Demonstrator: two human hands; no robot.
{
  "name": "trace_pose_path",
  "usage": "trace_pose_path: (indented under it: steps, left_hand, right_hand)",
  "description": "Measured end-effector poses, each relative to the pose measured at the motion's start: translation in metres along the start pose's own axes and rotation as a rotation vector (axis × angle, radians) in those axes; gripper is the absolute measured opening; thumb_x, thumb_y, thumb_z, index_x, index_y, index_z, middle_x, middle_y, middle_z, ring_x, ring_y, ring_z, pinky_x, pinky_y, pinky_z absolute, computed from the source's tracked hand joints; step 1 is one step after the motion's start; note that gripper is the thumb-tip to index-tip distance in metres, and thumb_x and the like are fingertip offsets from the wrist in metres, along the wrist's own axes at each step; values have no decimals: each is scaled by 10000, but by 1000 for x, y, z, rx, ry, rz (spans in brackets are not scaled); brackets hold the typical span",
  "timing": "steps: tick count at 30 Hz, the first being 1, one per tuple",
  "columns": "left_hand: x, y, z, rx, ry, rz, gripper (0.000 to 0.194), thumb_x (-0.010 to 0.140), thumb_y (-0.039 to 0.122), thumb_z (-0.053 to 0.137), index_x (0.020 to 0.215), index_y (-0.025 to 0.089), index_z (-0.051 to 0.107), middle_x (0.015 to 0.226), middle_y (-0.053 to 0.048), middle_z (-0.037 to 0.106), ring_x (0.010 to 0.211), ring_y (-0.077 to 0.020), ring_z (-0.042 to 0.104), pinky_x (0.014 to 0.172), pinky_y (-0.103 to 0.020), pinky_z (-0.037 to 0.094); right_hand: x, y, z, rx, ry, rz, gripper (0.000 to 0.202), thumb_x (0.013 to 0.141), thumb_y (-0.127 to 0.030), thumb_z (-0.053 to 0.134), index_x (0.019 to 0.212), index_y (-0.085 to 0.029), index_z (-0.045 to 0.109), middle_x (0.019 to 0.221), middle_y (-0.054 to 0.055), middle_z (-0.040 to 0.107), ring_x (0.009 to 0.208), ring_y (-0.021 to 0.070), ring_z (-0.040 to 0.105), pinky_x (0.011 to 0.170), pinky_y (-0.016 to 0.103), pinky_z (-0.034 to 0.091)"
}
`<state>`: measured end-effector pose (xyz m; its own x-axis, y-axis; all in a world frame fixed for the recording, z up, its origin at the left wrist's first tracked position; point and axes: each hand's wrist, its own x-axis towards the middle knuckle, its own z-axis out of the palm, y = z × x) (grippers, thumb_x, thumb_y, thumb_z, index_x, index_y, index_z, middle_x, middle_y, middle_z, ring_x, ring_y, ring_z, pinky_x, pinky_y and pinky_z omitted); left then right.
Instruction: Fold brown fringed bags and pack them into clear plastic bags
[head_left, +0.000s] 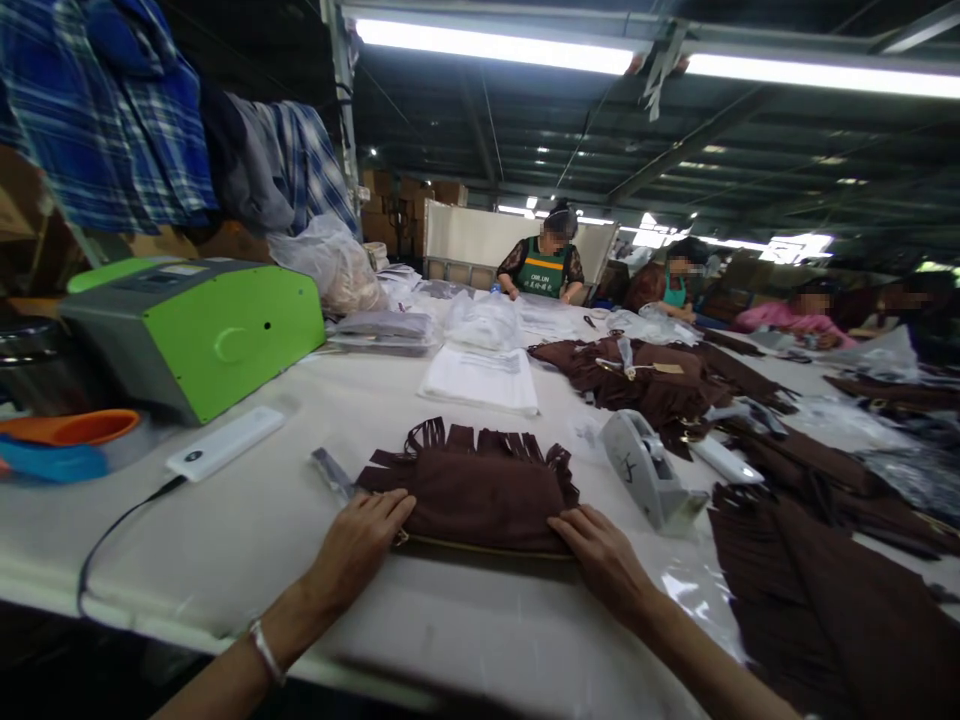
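A dark brown fringed bag (480,490) lies flat on the white table in front of me. Its fringe points away from me, and a gold zipper runs along the near edge. My left hand (365,540) grips the bag's left end, fingers on top and the thumb out of sight. At the opposite end, my right hand (600,555) holds the near right corner, its fingertips over the fabric. Close to the left hand lies a strip in clear plastic wrap (331,472), partly under the bag. A grey tape dispenser (649,470) stands right of the bag.
On the left are a green and grey machine (232,330), a white corded device (225,443) and an orange tape roll (71,428). White plastic bags (480,378) are stacked ahead. More brown fringed pieces (832,600) cover the right side. Co-workers (544,265) sit across the table.
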<state>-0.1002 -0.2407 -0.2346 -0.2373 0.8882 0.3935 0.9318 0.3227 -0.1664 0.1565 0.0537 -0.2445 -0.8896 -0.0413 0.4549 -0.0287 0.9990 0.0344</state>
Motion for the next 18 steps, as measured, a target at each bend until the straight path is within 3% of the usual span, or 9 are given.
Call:
trace_pose_path:
  steps: [4, 7, 12, 15, 18]
  left_hand:
    - [13, -13, -21, 22, -15, -11, 326, 845, -8, 506, 1084, 184, 616, 976, -59, 698, 858, -225, 640, 788, -366, 451]
    - [14, -13, -35, 62, -93, 23, 249, 869, 53, 531, 1057, 198, 608, 936, -50, 672, 863, -233, 616, 789, -374, 438]
    - [-1, -10, -31, 55, -206, 78, 282, 865, 61, 533, 1107, 198, 581, 962, -54, 648, 883, -245, 596, 817, -399, 436]
    - [-10, -14, -26, 3, -185, 50, 336, 857, 29, 509, 1149, 186, 558, 1011, -66, 643, 953, -246, 585, 906, -416, 415]
    - [-14, -14, -29, -28, -217, 13, 342, 853, 39, 508, 1159, 187, 553, 1027, -71, 643, 925, -248, 592, 850, -405, 442]
  right_hand:
    - [8, 16, -23, 40, 42, -56, 237, 954, -106, 419, 1040, -166, 631, 922, 85, 648, 829, 201, 557, 741, 331, 476]
    - [12, 19, -34, 46, -5, -66, 221, 954, -130, 448, 1044, -174, 645, 932, 87, 661, 836, 200, 573, 760, 338, 474]
    - [-6, 18, -33, -28, -207, 31, 300, 857, -34, 459, 847, -223, 692, 887, 76, 703, 835, 214, 632, 756, 355, 500]
    - [-13, 9, -33, -99, -152, 64, 439, 760, 4, 438, 1006, -248, 701, 1038, 97, 719, 978, 267, 653, 862, 446, 505]
    - [16, -27, -31, -22, -116, 25, 463, 815, -126, 507, 1254, -234, 605, 1224, 107, 665, 1098, 284, 626, 937, 472, 504]
